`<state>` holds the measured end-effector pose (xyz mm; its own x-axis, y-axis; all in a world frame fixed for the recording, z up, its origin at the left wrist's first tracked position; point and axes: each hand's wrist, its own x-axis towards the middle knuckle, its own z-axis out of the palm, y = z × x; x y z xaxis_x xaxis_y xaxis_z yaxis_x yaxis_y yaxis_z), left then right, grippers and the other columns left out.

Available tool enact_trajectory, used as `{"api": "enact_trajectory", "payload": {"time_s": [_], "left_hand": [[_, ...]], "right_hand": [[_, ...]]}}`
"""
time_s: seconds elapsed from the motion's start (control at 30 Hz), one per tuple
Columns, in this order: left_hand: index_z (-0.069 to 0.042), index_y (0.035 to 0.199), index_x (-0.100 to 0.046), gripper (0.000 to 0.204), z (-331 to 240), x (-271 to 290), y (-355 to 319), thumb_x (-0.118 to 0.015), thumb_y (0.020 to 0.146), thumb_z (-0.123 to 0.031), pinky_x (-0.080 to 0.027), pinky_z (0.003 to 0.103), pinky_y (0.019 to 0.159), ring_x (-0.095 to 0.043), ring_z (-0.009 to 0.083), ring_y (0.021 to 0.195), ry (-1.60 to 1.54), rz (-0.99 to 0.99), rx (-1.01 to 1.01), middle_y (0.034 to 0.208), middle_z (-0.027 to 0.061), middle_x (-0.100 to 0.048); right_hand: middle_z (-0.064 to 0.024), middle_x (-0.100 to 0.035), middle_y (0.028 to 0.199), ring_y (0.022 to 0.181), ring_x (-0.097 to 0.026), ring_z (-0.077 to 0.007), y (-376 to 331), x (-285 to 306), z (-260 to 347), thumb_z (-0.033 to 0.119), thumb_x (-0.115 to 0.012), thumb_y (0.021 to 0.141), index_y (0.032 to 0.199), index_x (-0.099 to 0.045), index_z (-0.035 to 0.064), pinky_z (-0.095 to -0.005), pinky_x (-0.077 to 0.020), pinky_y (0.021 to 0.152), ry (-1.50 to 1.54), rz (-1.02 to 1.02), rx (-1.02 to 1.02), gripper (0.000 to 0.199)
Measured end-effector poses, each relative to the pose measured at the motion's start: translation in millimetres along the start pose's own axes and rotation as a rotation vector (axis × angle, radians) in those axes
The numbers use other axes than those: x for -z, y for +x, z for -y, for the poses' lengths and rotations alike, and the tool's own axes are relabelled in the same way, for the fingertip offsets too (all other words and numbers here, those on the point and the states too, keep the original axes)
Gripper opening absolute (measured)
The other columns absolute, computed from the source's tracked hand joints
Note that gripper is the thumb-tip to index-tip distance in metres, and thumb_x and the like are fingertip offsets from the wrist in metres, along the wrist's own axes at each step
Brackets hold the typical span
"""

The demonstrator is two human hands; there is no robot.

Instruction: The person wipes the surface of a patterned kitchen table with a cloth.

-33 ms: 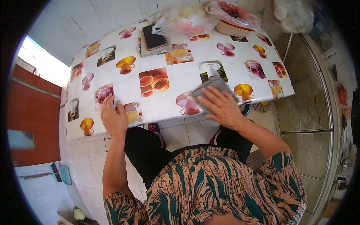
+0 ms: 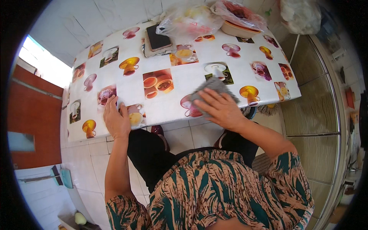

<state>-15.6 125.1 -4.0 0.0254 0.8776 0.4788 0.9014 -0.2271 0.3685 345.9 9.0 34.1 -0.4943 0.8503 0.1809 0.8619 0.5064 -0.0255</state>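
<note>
Wiping step in hand: right hand [image 2: 220, 109] lies flat, fingers spread, pressing the grey cloth [image 2: 214, 89] on the near right of the desk [image 2: 184, 73], left hand [image 2: 115, 119] open, palm down, bracing the near-left edge; next stroke likely needs steady downward pressure.

Table [image 2: 237, 50] stood before the seated person, spread with a tablecloth [image 2: 130, 86] overhanging its near edge. Left hand [image 2: 116, 119] lay flat on the near left part of the table, by the edge. Right hand [image 2: 220, 109] lay to the right of it, well apart, pressed on top of a cloth [image 2: 214, 86] on the near right part. Behind, at the far middle, a phone [image 2: 158, 37] lay on a notebook [image 2: 147, 51]. Right of these, a plastic bag [image 2: 189, 23]; further right, at the far corner, a bowl [image 2: 237, 28] inside another bag [image 2: 237, 10]. Door [image 2: 30, 115] stood left of the table.
</note>
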Motion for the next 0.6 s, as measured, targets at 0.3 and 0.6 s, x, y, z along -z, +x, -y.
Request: {"api": "enact_trajectory", "payload": {"time_s": [0.3, 0.6], "left_hand": [[-0.005, 0.117, -0.059, 0.032, -1, 3, 1, -0.057, 0.09, -0.021, -0.036, 0.041, 0.105, -0.051, 0.0281, 0.124, -0.013, 0.018, 0.036, 0.131, 0.008, -0.058], [-0.006, 0.12, -0.059, 0.032, 7, 1, -1, -0.055, 0.091, -0.019, -0.036, 0.041, 0.106, -0.05, 0.0289, 0.126, -0.019, 0.009, 0.018, 0.132, 0.0083, -0.058]], "right_hand": [[-0.0111, -0.033, 0.153, 0.141, -0.032, -0.028, 119, -43, 87, 0.012, -0.057, 0.086, 0.147, -0.034, 0.0214, -0.0464, -0.0348, 0.107, 0.095, -0.101, 0.376, 0.066], [-0.0093, -0.031, 0.155, 0.143, -0.03, -0.0261, 59, -22, 54, 0.01, -0.051, 0.088, 0.147, -0.035, 0.0214, -0.0461, -0.0382, 0.104, 0.007, 0.01, 0.157, 0.062]]}}
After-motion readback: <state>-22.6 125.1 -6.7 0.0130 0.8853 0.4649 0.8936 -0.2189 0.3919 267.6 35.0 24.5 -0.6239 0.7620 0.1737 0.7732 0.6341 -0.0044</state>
